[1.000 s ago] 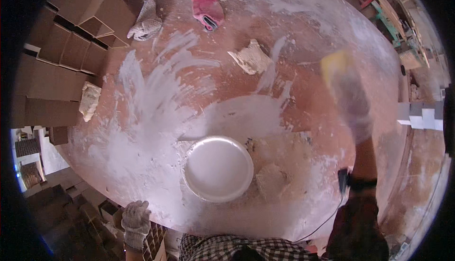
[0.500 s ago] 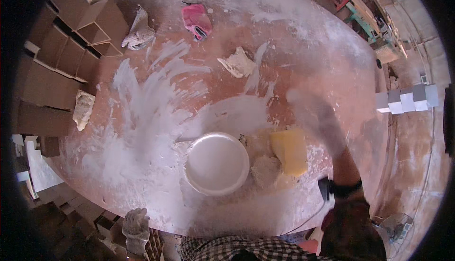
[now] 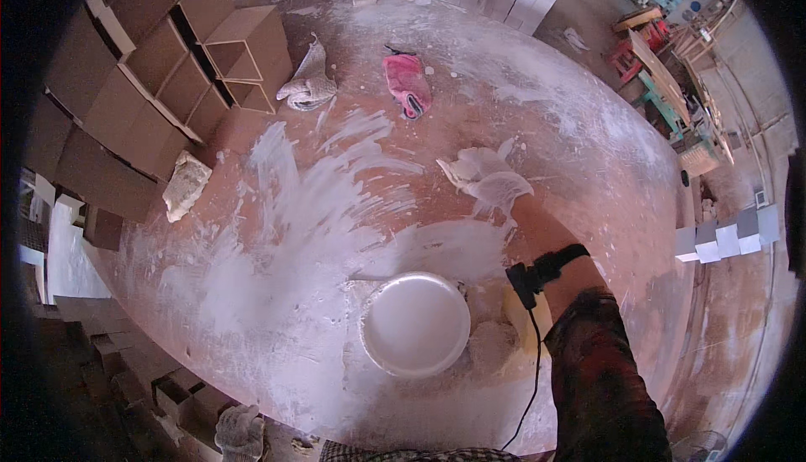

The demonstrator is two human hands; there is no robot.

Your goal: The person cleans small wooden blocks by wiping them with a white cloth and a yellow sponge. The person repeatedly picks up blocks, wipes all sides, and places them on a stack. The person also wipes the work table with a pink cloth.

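Observation:
My right hand point(image 3: 505, 188), in a whitish knitted glove, has reached over the pink table. Its fingers close on the right part of a crumpled off-white piece point(image 3: 453, 170), and the glove hides the rest of that piece. A black strap point(image 3: 550, 267) with a small device and a cable is around my right wrist. My left hand point(image 3: 241, 433), also gloved, hangs low at the left near cardboard cells; its fingers are dim and partly cut off. Nearest to my right forearm are a white round tub point(image 3: 416, 325) of pale liquid and a yellow sponge point(image 3: 519, 340) partly behind the arm.
Brown cardboard boxes point(image 3: 126, 118) stack along the left edge. A pink cloth point(image 3: 408, 84) and a greyish glove point(image 3: 311, 80) lie at the far side. Another off-white piece point(image 3: 186, 185) lies by the boxes. A greyish lump point(image 3: 493, 343) sits beside the tub. Small boxes point(image 3: 729, 237) stand at right.
My right hand moved from the bare table right of the off-white piece onto it. The whole view shifted, so table things appear lower and further right. My left hand appears lower in view.

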